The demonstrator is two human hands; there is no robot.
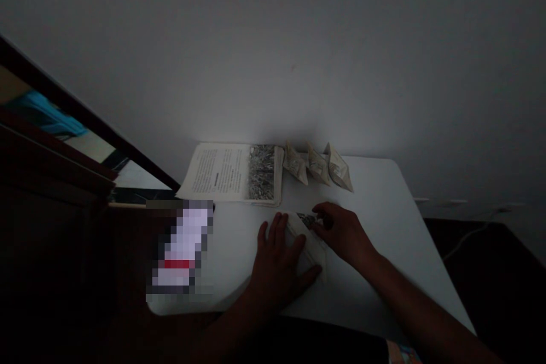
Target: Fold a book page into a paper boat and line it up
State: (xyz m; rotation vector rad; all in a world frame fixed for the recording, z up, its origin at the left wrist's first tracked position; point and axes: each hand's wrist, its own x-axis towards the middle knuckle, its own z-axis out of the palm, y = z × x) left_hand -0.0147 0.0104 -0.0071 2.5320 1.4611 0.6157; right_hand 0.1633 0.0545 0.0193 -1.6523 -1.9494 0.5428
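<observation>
A folded sheet of printed paper (314, 251) lies near the front of the white table, with a dark printed patch at its upper corner. My left hand (276, 264) rests flat on its left side, fingers spread, pressing it against the tabletop. At the upper right edge, my right hand (343, 232) pinches the paper by its dark corner between thumb and fingers. Behind it stand three folded paper boats, a left one (295, 165), a middle one (318, 166) and a right one (340, 169).
An open book (222, 173) with a dark picture lies at the back left of the white table (384, 193), against the wall (256, 68). A pixelated, phone-like object (183, 250) is at the left edge. A thin cable (469, 233) hangs to the right.
</observation>
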